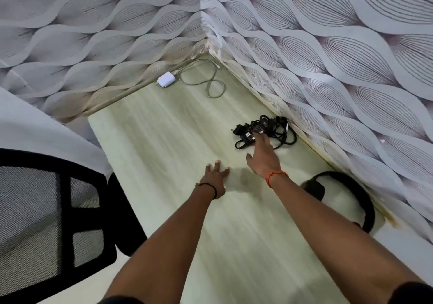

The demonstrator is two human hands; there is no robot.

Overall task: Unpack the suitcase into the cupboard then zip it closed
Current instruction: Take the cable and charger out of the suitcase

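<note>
Walls: leaf-pattern wallpaper on both sides, meeting in a corner w/ torn paper low down.
Bench: pale wood-grain top pushed into that corner.
White charger: at far edge near the corner, prongs pointing left; its thin cable loops just beside it on the right.
Black adapter: w/ tangled black cord, by right wall, well apart from white charger.
Right hand: stretched fwd, fingers straight, tips touching the adapter; grip not closed round it. Orange thread on wrist.
Left hand: flat on bench, fingers spread, palm down, holds nothing. Black band on wrist.
Headphones: black, near right wall, partly behind right forearm.
Chair: black mesh back, lower left, beside bench.
Cloth: white, draped at left, over bench corner and above chair.
Suitcase, cupboard: out of shot, can't tell where.
</note>
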